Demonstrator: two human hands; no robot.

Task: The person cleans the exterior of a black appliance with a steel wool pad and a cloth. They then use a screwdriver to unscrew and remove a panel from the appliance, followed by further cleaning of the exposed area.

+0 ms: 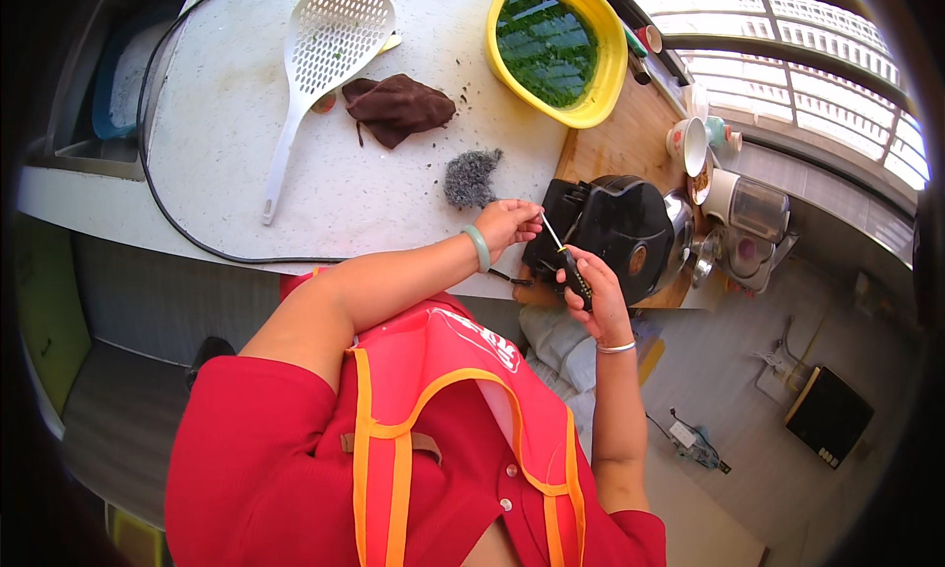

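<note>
Head view shows 2 curled hands (505,226) at opposite ends of a screwdriver (574,276).

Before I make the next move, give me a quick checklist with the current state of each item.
1. Screwdriver gripped: ok, its handle is in the right hand.
2. Left hand clear of the screwdriver's tip: not ok, its fingertips are right at the tip.
3. Black appliance held steady: cannot tell; neither hand visibly braces it.
4. Black cord unplugged: cannot tell, no plug on it is visible.
5. Yellow basin of liquid apart from the appliance: ok, there is a gap.
6. Grey scrubber off the appliance: ok, it lies on the counter.
</note>
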